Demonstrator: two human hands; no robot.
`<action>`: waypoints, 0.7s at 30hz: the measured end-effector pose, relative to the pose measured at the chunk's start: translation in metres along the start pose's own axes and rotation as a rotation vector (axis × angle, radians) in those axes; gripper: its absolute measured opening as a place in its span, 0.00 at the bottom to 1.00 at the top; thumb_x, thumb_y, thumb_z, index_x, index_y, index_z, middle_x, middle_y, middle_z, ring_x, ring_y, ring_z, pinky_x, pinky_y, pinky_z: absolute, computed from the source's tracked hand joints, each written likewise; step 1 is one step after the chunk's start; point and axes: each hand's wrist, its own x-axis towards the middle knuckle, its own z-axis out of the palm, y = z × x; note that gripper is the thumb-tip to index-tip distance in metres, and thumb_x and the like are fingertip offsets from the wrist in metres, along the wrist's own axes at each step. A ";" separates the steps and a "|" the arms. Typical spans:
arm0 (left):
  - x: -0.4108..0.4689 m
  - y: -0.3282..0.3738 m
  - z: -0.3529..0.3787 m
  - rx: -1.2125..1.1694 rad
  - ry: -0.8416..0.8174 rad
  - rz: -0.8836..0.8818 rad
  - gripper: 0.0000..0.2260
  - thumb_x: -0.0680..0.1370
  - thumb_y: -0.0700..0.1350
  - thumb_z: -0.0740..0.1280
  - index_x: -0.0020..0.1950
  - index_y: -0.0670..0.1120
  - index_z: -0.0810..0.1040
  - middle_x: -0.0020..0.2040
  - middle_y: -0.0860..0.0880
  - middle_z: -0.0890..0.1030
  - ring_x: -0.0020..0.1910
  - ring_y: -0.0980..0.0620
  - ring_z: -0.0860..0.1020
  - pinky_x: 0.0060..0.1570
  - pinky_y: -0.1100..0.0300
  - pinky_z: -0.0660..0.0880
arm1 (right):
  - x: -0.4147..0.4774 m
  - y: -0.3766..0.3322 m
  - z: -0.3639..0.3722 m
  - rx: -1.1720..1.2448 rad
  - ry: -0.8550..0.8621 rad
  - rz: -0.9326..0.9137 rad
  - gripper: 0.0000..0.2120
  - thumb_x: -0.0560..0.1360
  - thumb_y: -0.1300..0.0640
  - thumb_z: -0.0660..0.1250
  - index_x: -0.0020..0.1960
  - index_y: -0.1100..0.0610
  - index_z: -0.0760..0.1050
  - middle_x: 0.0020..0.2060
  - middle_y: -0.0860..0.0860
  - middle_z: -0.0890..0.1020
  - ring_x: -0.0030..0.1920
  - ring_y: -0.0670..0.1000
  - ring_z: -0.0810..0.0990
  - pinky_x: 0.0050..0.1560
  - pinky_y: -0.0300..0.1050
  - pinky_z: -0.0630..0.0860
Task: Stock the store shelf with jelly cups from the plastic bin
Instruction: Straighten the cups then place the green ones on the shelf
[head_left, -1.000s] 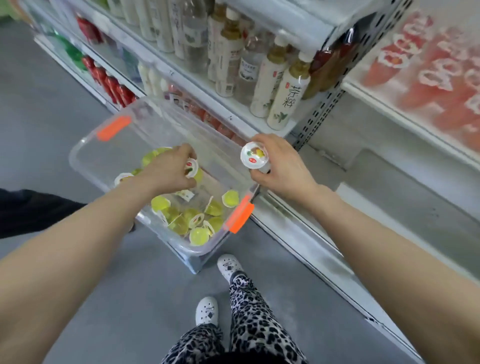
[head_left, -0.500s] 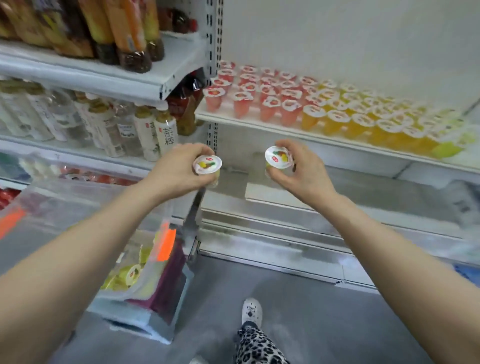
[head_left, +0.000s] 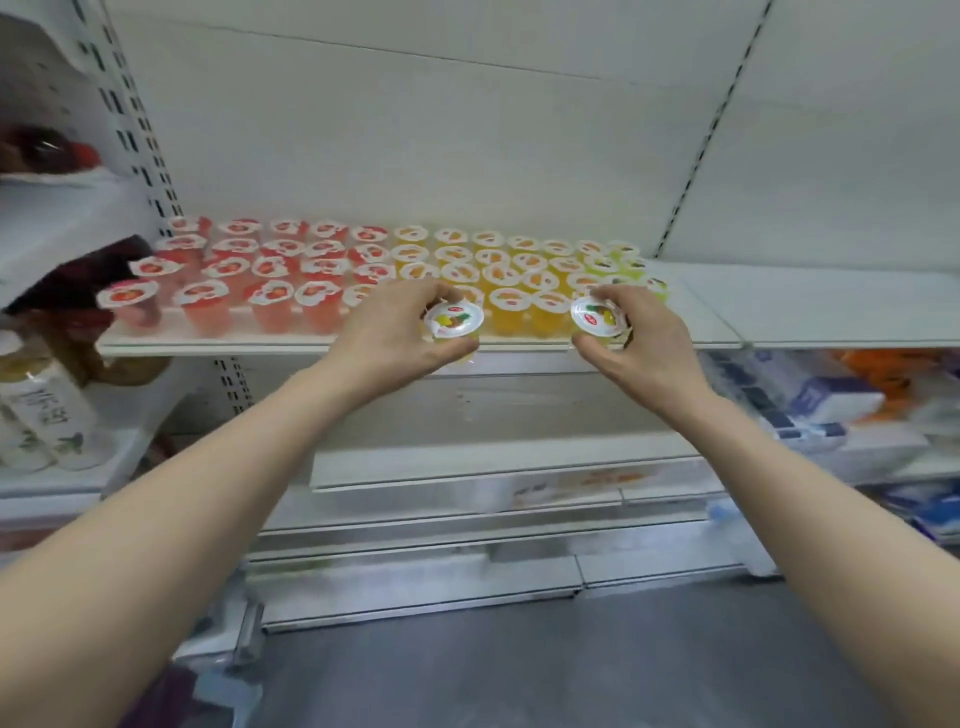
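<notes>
Both hands now risen to the shelf (head_left: 218, 347) edge, centre frame; left hand (head_left: 395, 335) grips a jelly cup (head_left: 453, 319), right hand (head_left: 644, 343) a second cup (head_left: 597, 317), lids up. Bare shelf lies rightward, nearest right hand.

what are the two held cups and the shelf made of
The left cup and right cup look like thin clear plastic: yellowish jelly shows through the walls. Their lids seem to be glossy printed film or foil. The shelf looks like white painted metal, smooth, on slotted uprights.
</notes>
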 end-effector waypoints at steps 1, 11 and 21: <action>0.013 0.011 0.012 -0.002 0.001 0.004 0.22 0.70 0.58 0.73 0.60 0.50 0.78 0.54 0.52 0.81 0.52 0.52 0.77 0.51 0.57 0.72 | 0.004 0.016 -0.009 -0.012 0.004 0.006 0.23 0.72 0.51 0.74 0.64 0.54 0.75 0.59 0.50 0.79 0.59 0.49 0.77 0.59 0.41 0.69; 0.107 0.080 0.091 -0.064 0.075 -0.019 0.23 0.70 0.60 0.73 0.61 0.50 0.79 0.53 0.52 0.82 0.53 0.51 0.78 0.53 0.56 0.73 | 0.050 0.152 -0.059 -0.046 0.005 0.211 0.24 0.70 0.49 0.72 0.63 0.51 0.72 0.53 0.49 0.79 0.54 0.54 0.78 0.58 0.50 0.73; 0.144 0.077 0.116 -0.013 0.049 -0.060 0.24 0.69 0.62 0.71 0.61 0.52 0.78 0.55 0.53 0.82 0.54 0.51 0.78 0.53 0.53 0.74 | 0.079 0.195 -0.023 -0.007 -0.111 0.276 0.18 0.69 0.51 0.73 0.56 0.52 0.73 0.52 0.51 0.80 0.53 0.56 0.78 0.50 0.46 0.71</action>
